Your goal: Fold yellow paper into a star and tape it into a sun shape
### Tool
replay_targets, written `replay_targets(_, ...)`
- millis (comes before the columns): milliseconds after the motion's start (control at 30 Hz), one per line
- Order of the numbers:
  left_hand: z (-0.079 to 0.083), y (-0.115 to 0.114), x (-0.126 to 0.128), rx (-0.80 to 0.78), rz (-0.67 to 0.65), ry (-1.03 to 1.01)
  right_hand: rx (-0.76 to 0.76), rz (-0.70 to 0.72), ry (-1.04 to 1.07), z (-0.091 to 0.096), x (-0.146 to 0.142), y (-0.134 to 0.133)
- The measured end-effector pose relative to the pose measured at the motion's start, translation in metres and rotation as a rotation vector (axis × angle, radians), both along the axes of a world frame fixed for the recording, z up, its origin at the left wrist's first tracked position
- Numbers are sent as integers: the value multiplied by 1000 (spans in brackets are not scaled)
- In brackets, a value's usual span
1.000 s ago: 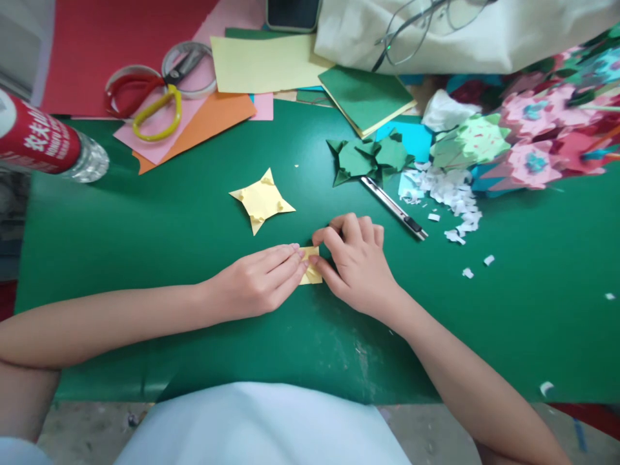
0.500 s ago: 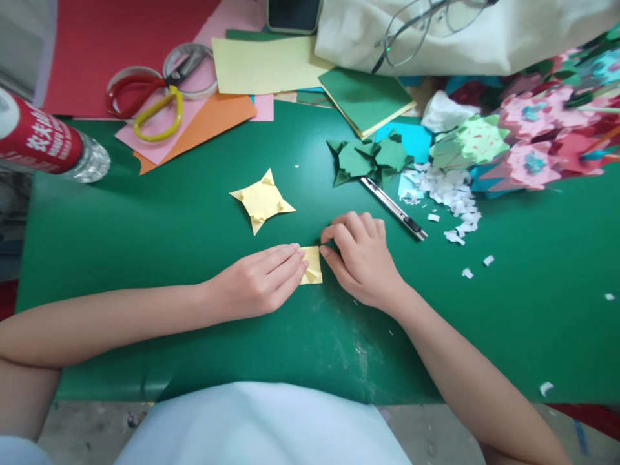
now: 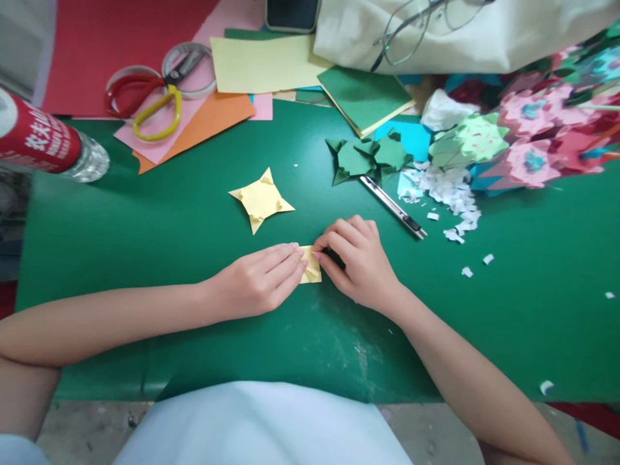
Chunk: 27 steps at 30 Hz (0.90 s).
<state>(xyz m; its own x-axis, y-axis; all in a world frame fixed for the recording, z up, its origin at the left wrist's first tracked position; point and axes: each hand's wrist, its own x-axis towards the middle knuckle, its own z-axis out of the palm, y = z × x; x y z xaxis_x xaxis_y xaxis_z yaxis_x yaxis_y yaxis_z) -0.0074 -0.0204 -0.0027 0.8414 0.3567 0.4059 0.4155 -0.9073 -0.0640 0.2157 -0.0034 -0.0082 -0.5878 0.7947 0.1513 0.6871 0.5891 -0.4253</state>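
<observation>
A small folded yellow paper [image 3: 311,274] lies on the green table between my hands. My left hand [image 3: 259,278] presses its fingers together over the paper's left part and hides that side. With thumb and forefinger pinched, my right hand [image 3: 356,261] grips the paper's upper right edge. Just beyond my left hand rests a four-pointed yellow paper star [image 3: 261,200] with small curled folds. Farther back and to the right are dark green folded paper pieces [image 3: 371,158], with a utility knife [image 3: 393,208] beside them.
Scissors [image 3: 169,87] and a roll of tape [image 3: 209,90] lie on coloured sheets at back left, near a bottle [image 3: 43,139]. White paper scraps [image 3: 453,194] and paper flowers [image 3: 533,142] occupy the right. Glasses [image 3: 411,39] rest on a cloth bag [image 3: 523,42].
My right hand has shifted slightly left, and its pinched fingertips now sit over the yellow paper's upper right edge. My left hand stays in place on the paper.
</observation>
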Motion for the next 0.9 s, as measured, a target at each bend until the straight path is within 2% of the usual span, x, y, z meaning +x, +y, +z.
replay_targets(333,0,-1,2,-9,0,-5,11,-95,-189,0,-9,-8)
replay_targets(567,-1,-2,1,9,5,12,44,-98,-200,-1,-7,-9)
replay_targets(767,-5,-2,-1,-66,22,-11,71,-53,-157,-2,-6,-8)
replay_targets(900,-6,-2,-1,-141,44,-39,136,-73,-149,-2,-7,-11)
